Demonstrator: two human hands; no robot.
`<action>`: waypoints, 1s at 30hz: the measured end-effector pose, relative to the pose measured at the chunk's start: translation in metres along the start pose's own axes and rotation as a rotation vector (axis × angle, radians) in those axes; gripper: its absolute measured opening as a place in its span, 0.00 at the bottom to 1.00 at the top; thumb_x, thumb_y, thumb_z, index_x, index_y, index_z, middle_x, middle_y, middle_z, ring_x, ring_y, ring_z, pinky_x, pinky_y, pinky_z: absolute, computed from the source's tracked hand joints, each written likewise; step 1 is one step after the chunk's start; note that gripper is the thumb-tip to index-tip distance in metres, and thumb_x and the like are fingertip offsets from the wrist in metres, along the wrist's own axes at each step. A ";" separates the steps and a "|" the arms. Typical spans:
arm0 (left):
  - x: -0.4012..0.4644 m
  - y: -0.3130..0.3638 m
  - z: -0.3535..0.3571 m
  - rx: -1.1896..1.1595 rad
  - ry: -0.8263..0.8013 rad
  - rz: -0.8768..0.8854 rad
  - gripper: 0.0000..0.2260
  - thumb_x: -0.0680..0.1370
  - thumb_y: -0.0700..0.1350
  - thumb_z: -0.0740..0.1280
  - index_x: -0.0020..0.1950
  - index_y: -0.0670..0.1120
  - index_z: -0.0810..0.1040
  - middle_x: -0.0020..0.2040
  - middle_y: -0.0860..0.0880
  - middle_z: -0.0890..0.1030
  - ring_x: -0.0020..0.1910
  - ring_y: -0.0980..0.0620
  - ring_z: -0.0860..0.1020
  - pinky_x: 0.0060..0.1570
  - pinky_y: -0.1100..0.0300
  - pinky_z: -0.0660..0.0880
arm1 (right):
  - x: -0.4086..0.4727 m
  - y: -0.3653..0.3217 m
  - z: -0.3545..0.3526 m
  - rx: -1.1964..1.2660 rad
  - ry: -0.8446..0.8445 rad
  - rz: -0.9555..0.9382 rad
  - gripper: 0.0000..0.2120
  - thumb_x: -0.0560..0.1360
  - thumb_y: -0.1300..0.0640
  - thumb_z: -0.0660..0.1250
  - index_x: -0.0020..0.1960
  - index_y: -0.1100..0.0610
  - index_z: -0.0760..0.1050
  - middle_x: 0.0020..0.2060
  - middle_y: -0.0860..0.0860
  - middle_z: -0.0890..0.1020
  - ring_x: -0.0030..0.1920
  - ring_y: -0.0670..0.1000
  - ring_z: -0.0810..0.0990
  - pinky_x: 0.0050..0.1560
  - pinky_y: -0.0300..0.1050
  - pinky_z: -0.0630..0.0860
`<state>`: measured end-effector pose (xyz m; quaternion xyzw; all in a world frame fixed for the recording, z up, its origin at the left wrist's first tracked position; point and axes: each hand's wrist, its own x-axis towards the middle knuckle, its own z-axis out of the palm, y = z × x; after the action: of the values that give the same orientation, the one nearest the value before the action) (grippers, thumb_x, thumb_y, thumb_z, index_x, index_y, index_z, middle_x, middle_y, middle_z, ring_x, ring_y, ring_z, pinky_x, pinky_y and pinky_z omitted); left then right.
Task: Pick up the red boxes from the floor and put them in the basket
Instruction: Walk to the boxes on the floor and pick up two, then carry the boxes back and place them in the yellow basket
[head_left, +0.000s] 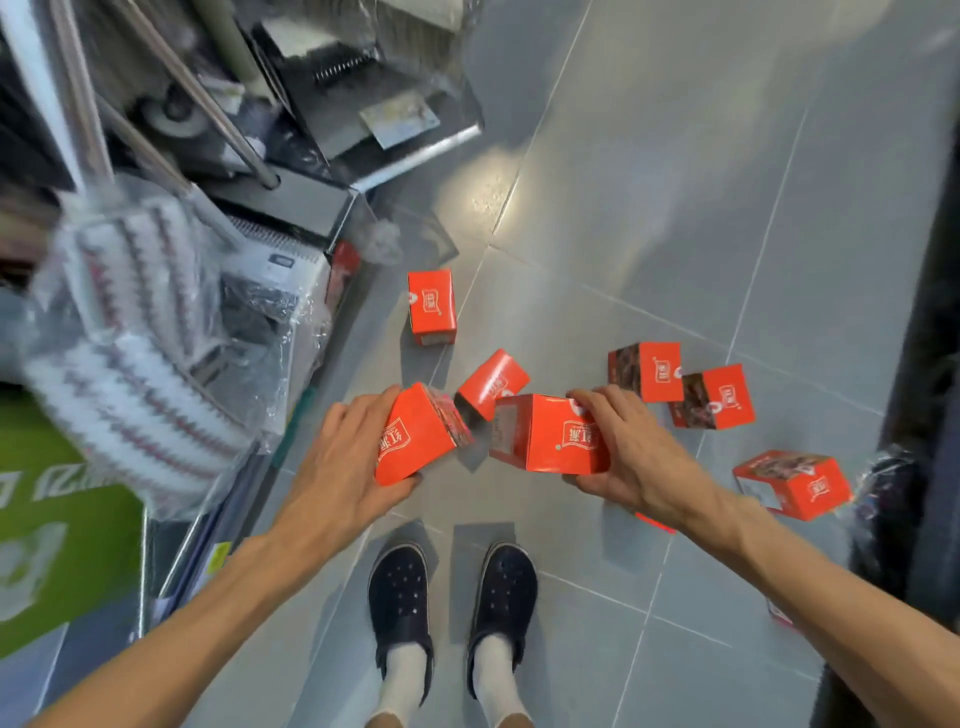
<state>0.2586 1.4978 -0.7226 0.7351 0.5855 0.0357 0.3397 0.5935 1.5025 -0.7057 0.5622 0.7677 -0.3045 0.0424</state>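
Looking down: grey tiled floor (675, 208) fills most of the view, white grout lines running diagonally.
Left clutter: metal shelving and poles (171, 93), plastic-wrapped striped bundle (130, 364), green carton (57, 545). All blurred, detail unclear.
Right edge: dark vertical panel (930, 364), something dark in crinkled plastic (883, 509) at its foot.
Arms: both bare forearms reach in from the bottom corners, converging mid-frame.
Shoes: dark perforated clogs (452, 592) with white socks, standing on the floor below the hands.
Left hand (343, 467): wrapped round a tilted red box (415, 441), fingers over the far side, thumb under the near edge. Box is up off the tiles.
Right hand (634, 457): clamped on a second red box (550, 436), fingers across the top right corner, thumb underneath. Also lifted.
Held pair: near each other, small gap between.
Floor boxes: one standing apart near the shelving (432, 306); one tilted just behind the held pair (493, 382); two side by side, touching or nearly so, right of centre (649, 370) (714, 397); one lying near the right panel (795, 483).
Partial reds: slivers under the right forearm (655, 522) and by the elbow (779, 613), likely more boxes, cannot tell.
Basket: can't identify one.
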 end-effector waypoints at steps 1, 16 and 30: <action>-0.003 0.016 -0.025 -0.009 0.024 0.017 0.41 0.71 0.58 0.75 0.77 0.51 0.59 0.66 0.53 0.71 0.59 0.50 0.67 0.55 0.51 0.71 | -0.007 -0.016 -0.031 0.018 0.032 -0.002 0.41 0.67 0.42 0.76 0.72 0.57 0.65 0.60 0.53 0.73 0.58 0.53 0.72 0.61 0.42 0.67; -0.210 0.227 -0.386 -0.025 0.440 0.110 0.44 0.70 0.69 0.71 0.79 0.52 0.59 0.69 0.54 0.69 0.64 0.52 0.66 0.68 0.56 0.64 | -0.157 -0.260 -0.417 0.067 0.359 -0.320 0.45 0.64 0.22 0.65 0.72 0.47 0.63 0.58 0.42 0.70 0.58 0.46 0.71 0.58 0.40 0.69; -0.551 0.282 -0.382 -0.041 1.026 -0.588 0.42 0.69 0.70 0.70 0.77 0.58 0.57 0.68 0.57 0.67 0.65 0.57 0.68 0.63 0.58 0.67 | -0.217 -0.534 -0.426 -0.028 0.015 -1.042 0.42 0.63 0.26 0.70 0.69 0.45 0.64 0.55 0.41 0.70 0.57 0.45 0.72 0.56 0.39 0.70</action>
<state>0.1513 1.1616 -0.0872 0.4238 0.8535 0.3024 0.0230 0.3154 1.4430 -0.0478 0.1069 0.9499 -0.2711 -0.1127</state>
